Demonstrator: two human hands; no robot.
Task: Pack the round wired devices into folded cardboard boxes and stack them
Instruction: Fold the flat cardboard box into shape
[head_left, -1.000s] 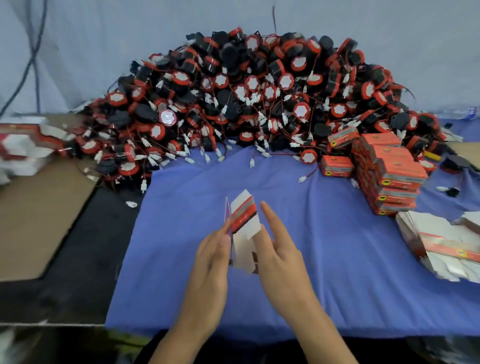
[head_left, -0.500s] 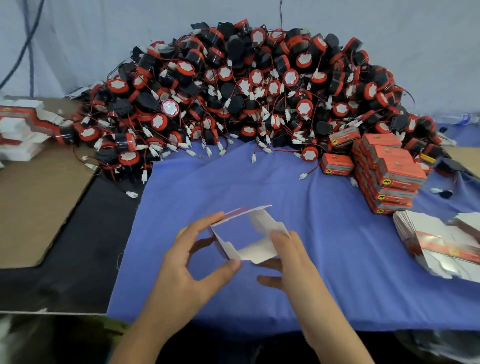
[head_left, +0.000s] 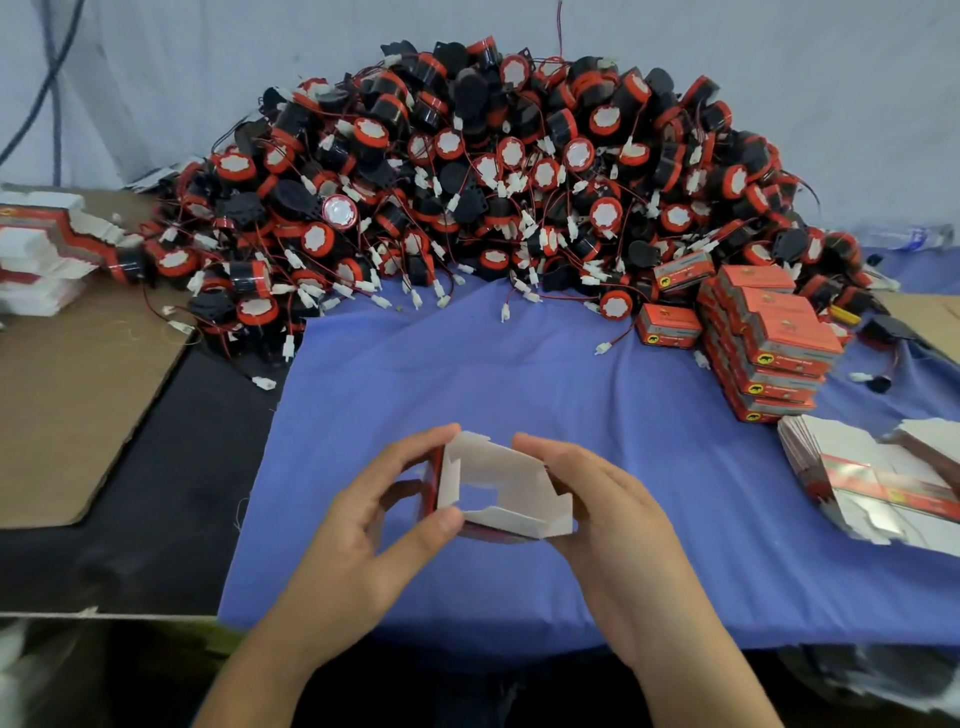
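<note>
Near the front edge of the blue cloth (head_left: 519, 374), a half-folded cardboard box (head_left: 519, 470) is pinched by the left hand (head_left: 358, 530) and gripped by the right hand (head_left: 618, 519). At the right edge, packed boxes (head_left: 769, 343) are stacked; round wired devices (head_left: 493, 171) are heaped along the far edge.

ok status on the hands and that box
Left hand and right hand both grip the cardboard box, open, empty. Pile of round wired devices beyond, nothing between.

Head view, down over table (head_left: 519, 374)
</note>
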